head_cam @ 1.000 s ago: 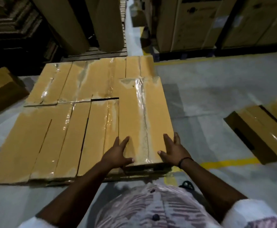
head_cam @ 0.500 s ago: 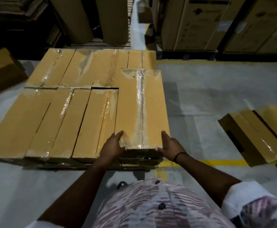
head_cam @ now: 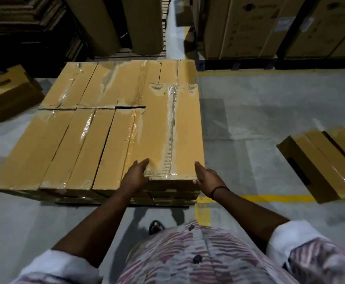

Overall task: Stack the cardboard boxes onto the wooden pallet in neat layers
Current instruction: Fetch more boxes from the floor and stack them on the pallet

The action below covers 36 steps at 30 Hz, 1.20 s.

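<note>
The top box [head_cam: 173,128], a long carton with a taped seam, lies flat on the stack along the pallet's right edge. Its near end sits about in line with the near right corner, and its far end reaches over the gap between the two rows below. It is the only box on that higher level. The left hand [head_cam: 135,177] rests on its near left corner, fingers laid straight over the top edge. The right hand [head_cam: 206,178] presses against the near right corner, fingers straight along the side and thumb on the end face. The hands are apart, one at each corner, and neither is wrapped round the box.

Under it, the lower layer of boxes [head_cam: 81,144] covers the pallet in two rows, laid lengthwise side by side, with tape shining on their tops. Of the wooden pallet [head_cam: 163,204] I can make out only a dark strip beneath the stack's near edge.

A black wristband [head_cam: 218,190] circles the right wrist. A yellow floor line [head_cam: 270,198] runs off to the right from the near right corner. Two loose boxes [head_cam: 321,165] lie on the floor well apart to the right, and another floor box [head_cam: 9,93] sits off the far left corner. Tall cartons [head_cam: 249,27] and upright brown rolls [head_cam: 145,25] stand behind.
</note>
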Each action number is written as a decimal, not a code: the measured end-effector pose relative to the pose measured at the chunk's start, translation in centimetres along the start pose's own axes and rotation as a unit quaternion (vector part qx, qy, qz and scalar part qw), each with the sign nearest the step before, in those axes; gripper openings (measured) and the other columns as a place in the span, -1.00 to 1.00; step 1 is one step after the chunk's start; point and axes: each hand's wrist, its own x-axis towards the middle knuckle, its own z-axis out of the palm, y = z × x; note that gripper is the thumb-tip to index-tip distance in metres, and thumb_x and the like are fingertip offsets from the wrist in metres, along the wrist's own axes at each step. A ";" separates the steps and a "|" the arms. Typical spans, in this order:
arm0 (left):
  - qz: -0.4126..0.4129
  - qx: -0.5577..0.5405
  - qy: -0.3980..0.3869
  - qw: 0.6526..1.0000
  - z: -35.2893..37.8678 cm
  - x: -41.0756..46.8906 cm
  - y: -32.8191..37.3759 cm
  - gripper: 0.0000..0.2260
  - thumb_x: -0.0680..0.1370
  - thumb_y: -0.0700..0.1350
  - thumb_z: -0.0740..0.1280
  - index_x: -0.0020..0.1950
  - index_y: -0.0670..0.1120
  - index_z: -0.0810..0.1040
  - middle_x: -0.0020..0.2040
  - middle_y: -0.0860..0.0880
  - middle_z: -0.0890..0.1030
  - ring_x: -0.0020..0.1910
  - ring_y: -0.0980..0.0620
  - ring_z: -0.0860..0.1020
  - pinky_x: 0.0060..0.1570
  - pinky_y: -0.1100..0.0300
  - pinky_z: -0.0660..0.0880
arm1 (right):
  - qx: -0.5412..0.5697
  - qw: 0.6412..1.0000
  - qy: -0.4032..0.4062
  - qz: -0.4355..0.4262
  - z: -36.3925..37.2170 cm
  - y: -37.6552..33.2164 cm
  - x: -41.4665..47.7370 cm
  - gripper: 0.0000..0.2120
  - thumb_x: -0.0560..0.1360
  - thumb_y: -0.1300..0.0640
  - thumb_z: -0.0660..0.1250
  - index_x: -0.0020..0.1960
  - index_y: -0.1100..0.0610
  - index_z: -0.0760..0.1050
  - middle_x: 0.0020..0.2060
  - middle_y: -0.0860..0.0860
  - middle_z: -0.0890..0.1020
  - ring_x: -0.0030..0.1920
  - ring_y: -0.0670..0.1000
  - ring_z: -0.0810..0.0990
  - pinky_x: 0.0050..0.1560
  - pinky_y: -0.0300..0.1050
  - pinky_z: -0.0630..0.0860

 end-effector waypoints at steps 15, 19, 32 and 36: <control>0.017 0.060 0.005 0.998 -0.6 1.3 0.6 -0.31 0.47 0.08 0.51 0.53 0.02 0.33 0.58 -0.21 0.20 0.37 -0.24 0.46 0.30 -0.02 0.49 | 0.130 0.990 0.048 0.021 -0.6 -0.6 -0.1 -0.34 0.58 -0.06 0.37 0.60 0.03 0.22 0.46 0.12 0.41 0.44 0.18 0.39 0.39 0.02 0.41; 0.044 0.097 0.024 0.994 -1.0 3.1 2.6 -0.33 0.49 0.20 0.43 0.54 0.05 0.31 0.63 -0.22 0.03 0.44 -0.31 0.34 0.39 -0.11 0.40 | 0.203 0.971 0.115 0.056 -1.4 -1.1 1.0 -0.47 0.59 -0.03 0.38 0.49 0.13 0.41 0.44 0.11 0.43 0.41 0.16 0.43 0.40 0.03 0.41; 0.185 0.114 -0.015 0.976 -0.6 9.2 10.7 -0.29 0.58 0.28 0.29 0.62 -0.01 0.18 0.62 -0.15 0.19 0.53 -0.23 0.26 0.45 -0.09 0.31 | 0.377 0.895 0.101 0.216 -3.0 -1.9 8.0 -0.46 0.63 -0.14 0.24 0.52 0.12 0.37 0.43 0.12 0.48 0.41 0.18 0.46 0.32 -0.02 0.41; 0.208 0.153 -0.029 0.966 0.1 12.8 14.1 -0.32 0.62 0.26 0.23 0.63 -0.07 0.18 0.60 -0.15 0.24 0.52 -0.22 0.28 0.47 -0.08 0.29 | 0.413 0.873 0.077 0.246 -3.9 -0.6 12.3 -0.66 0.66 -0.18 0.16 -0.18 -0.02 0.47 -0.21 0.00 0.54 0.01 0.17 0.57 -0.05 -0.06 0.40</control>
